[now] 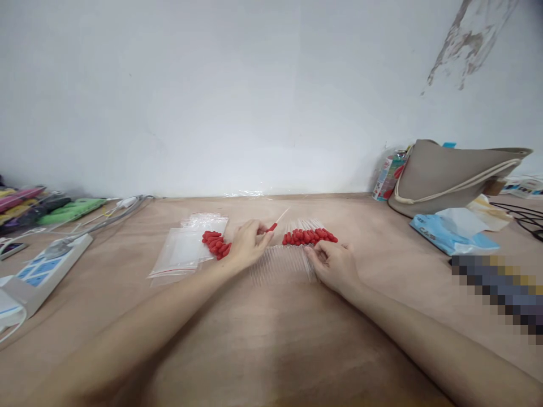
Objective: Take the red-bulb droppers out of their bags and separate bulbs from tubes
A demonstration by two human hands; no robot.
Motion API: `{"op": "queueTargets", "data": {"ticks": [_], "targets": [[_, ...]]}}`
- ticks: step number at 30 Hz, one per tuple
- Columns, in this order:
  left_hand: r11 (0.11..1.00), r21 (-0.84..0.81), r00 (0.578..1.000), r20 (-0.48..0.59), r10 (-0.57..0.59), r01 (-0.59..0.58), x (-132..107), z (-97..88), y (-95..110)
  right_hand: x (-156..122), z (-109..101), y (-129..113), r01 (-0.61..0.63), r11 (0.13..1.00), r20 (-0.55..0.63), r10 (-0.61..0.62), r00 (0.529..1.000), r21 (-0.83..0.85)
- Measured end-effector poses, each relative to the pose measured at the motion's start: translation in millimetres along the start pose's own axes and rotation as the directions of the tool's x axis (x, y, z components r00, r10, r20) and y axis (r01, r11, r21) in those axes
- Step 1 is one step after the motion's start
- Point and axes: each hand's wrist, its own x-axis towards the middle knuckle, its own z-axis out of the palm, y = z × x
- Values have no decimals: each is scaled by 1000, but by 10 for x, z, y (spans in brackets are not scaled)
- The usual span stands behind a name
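Observation:
My left hand (248, 244) pinches a thin pale stick with a red end piece (271, 228), its pale tip pointing up and to the right. Thumb and forefinger of my right hand (338, 267) are closed at the upper end of a clear thin tube (312, 273). That tube is at the right end of a row of similar clear tubes (280, 264) lying on the table. Just beyond the row lies a bunch of red-ended pale sticks (309, 236). Another heap of red pieces (215, 244) is partly hidden behind my left hand.
Clear zip bags (176, 251) lie left of the red heap. A white power strip (51, 268) and cables are farther left. On the right are a grey bag (445, 175), a bottle (386, 178) and a blue tissue pack (453, 234). A wall (254, 113) closes the back.

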Motion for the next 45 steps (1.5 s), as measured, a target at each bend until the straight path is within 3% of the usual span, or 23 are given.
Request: {"op": "queueTargets", "data": {"ticks": [2, 4, 7, 11, 18, 21, 24, 26, 29, 32, 37, 41, 43, 45], "targets": [[995, -90, 997, -76, 31, -37, -251, -72, -74, 1, 2, 2, 52, 995, -115, -42, 992, 82], [991, -128, 996, -85, 22, -33, -488, -137, -134, -1, -9, -23, 134, 984, -200, -109, 974, 117], [984, -97, 983, -122, 134, -146, -725, -220, -170, -18, -49, -97, 293, 954, -199, -276, 940, 61], [933, -54, 919, -201, 339, -356, -790, -270, -134, -59, -103, -191, 479, 878, -107, -475, 873, 5], [898, -121, 904, -116, 411, -424, -821, -153, -65, -140, -69, -231, 638, 769, -41, -639, 768, -29], [891, -93, 896, -68, 439, -444, -848, -205, -83, -164, -59, -224, 686, 727, 7, -686, 727, -30], [926, -1, 926, 18, 377, -377, -828, -410, -169, -163, -81, -200, 654, 756, 3, -654, 757, -25], [948, 30, 934, 184, 307, -318, -793, -582, -249, -154, -96, -178, 609, 793, -15, -609, 793, -22], [967, -8, 865, 445, 232, -256, -742, -772, -336, -142, -98, -156, 569, 822, -44, -569, 821, -13], [980, -46, 825, 533, 190, -196, -729, -829, -335, -142, -84, -147, 568, 823, -58, -568, 821, -10], [991, 29, 876, 472, 103, -132, -710, -822, -292, -150, -70, -142, 564, 825, -54, -564, 824, -16], [986, 146, 969, 244, 47, -84, -571, -771, -333, -147, -65, -155, 560, 828, -63, -560, 826, -11], [974, 215, 987, 153, 40, -72, -485, -699, -348, -146, -64, -160, 555, 832, -64, -555, 830, -15], [951, 302, 991, 131, 24, -63, -417, -608, -343, -148, -64, -156, 546, 838, -58, -546, 836, -21]]}}
